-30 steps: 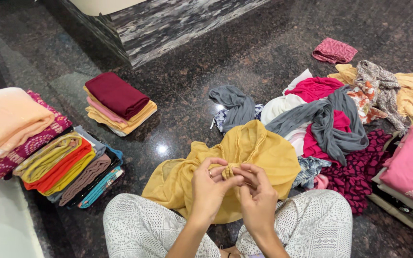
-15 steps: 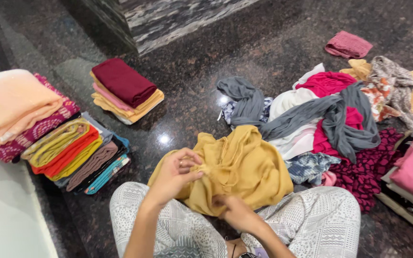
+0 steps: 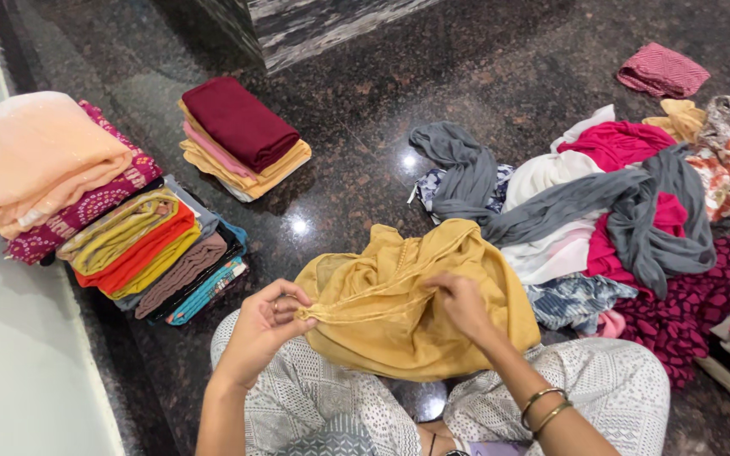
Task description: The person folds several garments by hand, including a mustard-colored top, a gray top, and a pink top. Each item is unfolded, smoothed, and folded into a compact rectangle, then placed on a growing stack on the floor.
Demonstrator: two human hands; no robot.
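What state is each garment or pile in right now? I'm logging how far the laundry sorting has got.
mustard cloth: unfolded, bunched on the lap, one edge stretched taut between left hand and right hand.
maroon-topped stack: folded, neat.
peach cloth: folded, atop the magenta one.
multicoloured stack: folded, slumped sideways.
grey scarf: unfolded, draped over the loose heap.
pink striped cloth: folded, lying alone.

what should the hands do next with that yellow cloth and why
Probably draw the hands further apart to pull the edge straight. The left hand and right hand each pinch the mustard-yellow garment along one gathered edge, stretched between them but still wrinkled, while the rest lies bunched on the lap. Neat folded stacks sit nearby, so a straight edge seems the likely start of a fold.
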